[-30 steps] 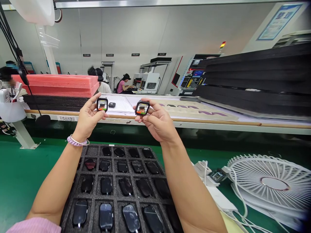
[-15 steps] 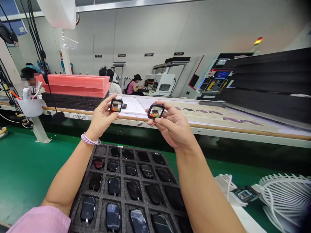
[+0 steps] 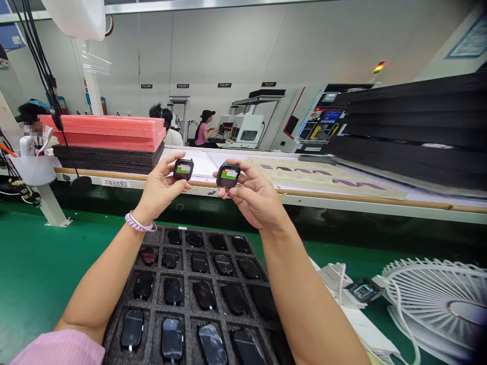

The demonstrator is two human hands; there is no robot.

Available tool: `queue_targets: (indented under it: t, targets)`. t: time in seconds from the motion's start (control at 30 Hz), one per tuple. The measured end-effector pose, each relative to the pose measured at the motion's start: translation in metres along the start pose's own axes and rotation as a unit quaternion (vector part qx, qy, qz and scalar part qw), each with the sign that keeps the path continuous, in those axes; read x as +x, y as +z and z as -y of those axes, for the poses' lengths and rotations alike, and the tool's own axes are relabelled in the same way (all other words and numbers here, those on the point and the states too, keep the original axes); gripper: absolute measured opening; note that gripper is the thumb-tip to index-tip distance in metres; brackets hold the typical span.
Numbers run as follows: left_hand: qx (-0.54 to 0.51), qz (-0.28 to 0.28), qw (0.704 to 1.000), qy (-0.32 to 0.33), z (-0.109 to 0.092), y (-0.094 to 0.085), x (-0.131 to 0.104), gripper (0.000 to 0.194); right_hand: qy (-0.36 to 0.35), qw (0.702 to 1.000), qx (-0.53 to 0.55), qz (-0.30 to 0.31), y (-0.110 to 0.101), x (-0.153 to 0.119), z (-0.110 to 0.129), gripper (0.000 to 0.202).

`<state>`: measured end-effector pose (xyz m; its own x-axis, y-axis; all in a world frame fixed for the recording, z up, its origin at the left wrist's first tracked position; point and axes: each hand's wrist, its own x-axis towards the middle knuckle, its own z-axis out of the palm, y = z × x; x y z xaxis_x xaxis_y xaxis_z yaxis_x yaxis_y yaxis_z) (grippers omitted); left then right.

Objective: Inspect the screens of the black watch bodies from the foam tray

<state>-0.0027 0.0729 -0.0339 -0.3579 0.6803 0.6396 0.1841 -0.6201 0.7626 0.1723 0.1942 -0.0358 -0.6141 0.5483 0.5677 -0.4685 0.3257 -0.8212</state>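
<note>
Left hand [image 3: 162, 190] pinches a small black watch [image 3: 183, 170] between thumb and fingers, at 9 o'clock from view centre, screen lit partly green; right hand [image 3: 261, 200] likewise pinches a second watch [image 3: 228, 176], 3 o'clock from the first, near but apart. Grey foam tray [image 3: 152, 324] with dark-screened devices [image 3: 172, 339] at 7 o'clock, white fan [image 3: 429, 294] at 4 o'clock.

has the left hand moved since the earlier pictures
Yes: judged against the pink foam, the left hand has shifted to the right.
</note>
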Motion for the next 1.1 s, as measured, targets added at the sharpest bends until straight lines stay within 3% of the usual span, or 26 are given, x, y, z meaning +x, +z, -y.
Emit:
queue_targets:
  t: [0.37,1.1]
  targets:
    - [0.020,0.024,0.999,0.018,0.0042,-0.0001,0.0017,0.044,0.001,0.999,0.021,0.046,-0.0014,0.0022,-0.0098,0.048]
    - [0.002,0.029,1.000,-0.009,0.0001,0.0030,-0.0016,0.035,-0.006,0.999,0.021,0.029,0.0003,0.0006,-0.0054,0.044]
